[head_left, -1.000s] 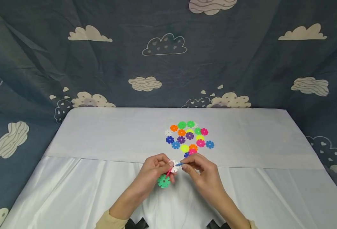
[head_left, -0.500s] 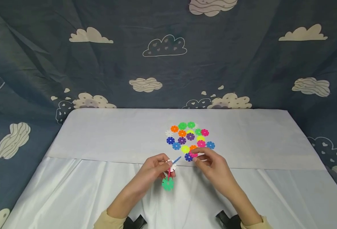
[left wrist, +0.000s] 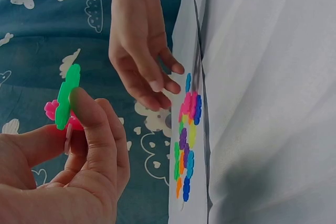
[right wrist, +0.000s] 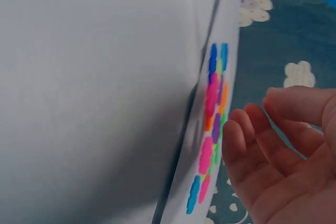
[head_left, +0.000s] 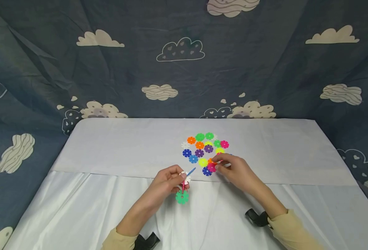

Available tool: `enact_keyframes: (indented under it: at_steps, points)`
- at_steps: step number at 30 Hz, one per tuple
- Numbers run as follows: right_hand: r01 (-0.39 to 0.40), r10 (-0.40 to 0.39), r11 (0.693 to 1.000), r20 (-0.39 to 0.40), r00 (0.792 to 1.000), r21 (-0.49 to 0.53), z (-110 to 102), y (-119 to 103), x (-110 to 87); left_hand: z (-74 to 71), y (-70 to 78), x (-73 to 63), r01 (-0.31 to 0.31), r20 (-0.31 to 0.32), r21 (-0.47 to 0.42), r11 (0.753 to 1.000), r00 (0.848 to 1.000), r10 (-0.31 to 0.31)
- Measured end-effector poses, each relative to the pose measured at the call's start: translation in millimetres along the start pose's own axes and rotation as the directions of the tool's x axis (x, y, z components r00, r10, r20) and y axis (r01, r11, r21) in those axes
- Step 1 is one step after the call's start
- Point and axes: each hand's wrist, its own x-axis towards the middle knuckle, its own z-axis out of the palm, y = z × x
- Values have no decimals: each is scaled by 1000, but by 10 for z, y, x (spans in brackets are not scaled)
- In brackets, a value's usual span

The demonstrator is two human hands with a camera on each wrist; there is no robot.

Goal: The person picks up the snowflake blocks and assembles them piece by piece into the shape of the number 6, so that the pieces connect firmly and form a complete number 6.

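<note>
Two tan fabric sleeves (head_left: 119, 239), at the near edge; a white cloth-covered table (head_left: 215, 211) is reached over by both.

One left hand (head_left: 165, 184), above the table's near part: a joined piece is pinched between thumb and fingers. Its parts: a green round notched plastic disc (head_left: 182, 197), hanging lowest; a pink-red disc (head_left: 183, 186), seen nearly edge-on; a white notched disc (head_left: 188, 179); a thin blue disc (head_left: 191, 172), edge-on, jutting up from the white.

One right hand (head_left: 240, 170), over the near right side of the loose group: fingers bent and parted, nothing seen gripped. Nearest to it, a bright-pink notched disc (head_left: 211, 167), overlapping a dark-blue disc (head_left: 207, 171); contact with the fingertips cannot be told.

Progress, as judged: four discs joined; the loose ones, in yellow, purple, orange, green and other colours, not joined.

Containers: none seen; the loose discs are laid directly on the cloth, some overlapping.

Farthest: one dark blue-grey fabric backdrop (head_left: 184, 76), printed with pale clouds.
</note>
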Motion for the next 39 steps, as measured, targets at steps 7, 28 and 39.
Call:
enact_keyframes:
  at_steps: [7,28,39]
  points:
    - [49,-38,992,96,995,-112,26,131,157,-5,-18,-2,2,11,-21,1000,1000,-2]
    - [9,-4,998,84,996,-60,23,231,241,2,-35,13,14,5,-14,1000,1000,-13]
    - [-75,77,979,-4,997,191,-120,-30,-80,-2,-14,-1,7,16,-16,1000,1000,-6]
